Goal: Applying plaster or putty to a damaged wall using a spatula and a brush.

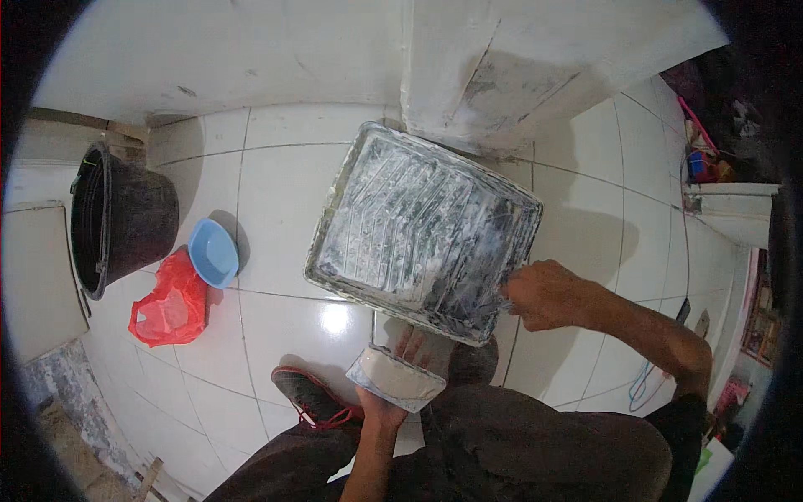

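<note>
A black rectangular paint tray (427, 230), its ribbed inside smeared with white paste, sits at a slant on the tiles in front of me. My right hand (544, 294) is closed at the tray's right lower edge; what its fingers grip is too hidden to make out. Below the tray, my left hand (389, 410) grips a broad, flat-edged piece coated with cream-white paste (397, 378), probably a wide putty scraper. Fingertips of that hand show behind its far edge.
At left lie a black bucket (138, 217) on its side, a blue plastic bowl (214, 253) and a torn red plastic bag (171, 303). A wall corner with a grey patch (519, 96) stands just beyond the tray. My shoe (314, 397) is near the scraper.
</note>
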Tool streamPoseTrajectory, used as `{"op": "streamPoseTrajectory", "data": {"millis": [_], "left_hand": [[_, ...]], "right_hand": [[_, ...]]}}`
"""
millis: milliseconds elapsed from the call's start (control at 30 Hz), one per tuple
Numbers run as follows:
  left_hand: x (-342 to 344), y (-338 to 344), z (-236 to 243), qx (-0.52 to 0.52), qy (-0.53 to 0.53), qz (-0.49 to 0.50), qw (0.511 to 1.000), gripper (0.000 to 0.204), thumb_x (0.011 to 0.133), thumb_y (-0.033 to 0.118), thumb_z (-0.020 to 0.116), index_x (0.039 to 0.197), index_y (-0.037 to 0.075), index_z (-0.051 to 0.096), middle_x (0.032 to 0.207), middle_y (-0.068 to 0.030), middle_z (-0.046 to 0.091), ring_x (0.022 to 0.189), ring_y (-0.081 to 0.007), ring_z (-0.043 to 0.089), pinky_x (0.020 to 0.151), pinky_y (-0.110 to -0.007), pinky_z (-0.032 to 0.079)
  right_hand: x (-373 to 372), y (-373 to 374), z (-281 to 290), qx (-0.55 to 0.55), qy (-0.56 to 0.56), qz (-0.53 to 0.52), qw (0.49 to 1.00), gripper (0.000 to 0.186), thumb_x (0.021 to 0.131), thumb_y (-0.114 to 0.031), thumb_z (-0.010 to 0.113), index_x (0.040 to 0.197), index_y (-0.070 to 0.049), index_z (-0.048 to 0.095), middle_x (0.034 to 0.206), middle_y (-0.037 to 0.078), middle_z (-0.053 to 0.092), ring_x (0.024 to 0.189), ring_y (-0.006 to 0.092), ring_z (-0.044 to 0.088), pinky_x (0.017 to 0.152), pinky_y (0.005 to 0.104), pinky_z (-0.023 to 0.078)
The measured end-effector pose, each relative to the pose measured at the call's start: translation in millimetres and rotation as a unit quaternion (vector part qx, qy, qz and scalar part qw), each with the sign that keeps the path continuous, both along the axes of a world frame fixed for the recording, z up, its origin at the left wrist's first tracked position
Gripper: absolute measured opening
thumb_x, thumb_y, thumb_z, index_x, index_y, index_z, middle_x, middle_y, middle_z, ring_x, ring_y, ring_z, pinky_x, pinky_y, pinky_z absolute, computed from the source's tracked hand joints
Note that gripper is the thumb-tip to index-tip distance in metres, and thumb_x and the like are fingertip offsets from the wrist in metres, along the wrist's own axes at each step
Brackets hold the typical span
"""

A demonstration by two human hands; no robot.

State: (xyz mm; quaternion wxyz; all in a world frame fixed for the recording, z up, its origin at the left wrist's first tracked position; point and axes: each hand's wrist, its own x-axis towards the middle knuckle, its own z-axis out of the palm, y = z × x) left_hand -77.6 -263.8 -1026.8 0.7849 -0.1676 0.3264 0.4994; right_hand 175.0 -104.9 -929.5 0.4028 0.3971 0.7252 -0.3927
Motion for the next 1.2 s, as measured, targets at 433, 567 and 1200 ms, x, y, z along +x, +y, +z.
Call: {"op": "streamPoseTrajectory", "data": {"millis": [433,567,1200], "left_hand": [[6.1,3.0,4.0,-0.028,-0.071,0.010,0.997,0.050,0.093,0.054,0.035,0.114,0.018,0.064,0.149,-0.0158,0.031,0.137,-0.0387,0.029,0.107,-0.066,0.023],[6.7,11.3,11.2,-0.001,-0.053,-0.018,0.998,0.051,0.093,0.054,0.035,0.116,0.018,0.062,0.149,-0.0169,0.032,0.136,-0.0397,0.031,0.107,-0.067,0.023],[1.9,21.9,8.6,-0.134,-0.083,0.018,0.987,0.064,0.095,0.048,0.028,0.144,0.007,0.027,0.147,-0.0167,0.032,0.134,-0.0400,0.033,0.109,-0.062,0.027]], "right_hand": [[-40.0,-75.2,14.9,-0.048,0.022,-0.007,0.999,0.029,0.090,-0.016,0.056,0.102,0.011,0.057,0.100,0.025,0.053,0.080,0.0313,0.063,0.069,0.0410,0.056],[-46.8,-85.0,-3.1,-0.038,0.006,0.003,0.999,0.032,0.085,-0.014,0.062,0.101,0.013,0.055,0.102,0.027,0.052,0.079,0.0310,0.064,0.064,0.0406,0.056],[-42.1,-96.2,0.3,-0.003,-0.024,-0.073,0.997,0.040,0.088,-0.010,0.055,0.120,0.011,0.047,0.102,0.025,0.052,0.072,0.0304,0.063,0.062,0.0417,0.055]]}}
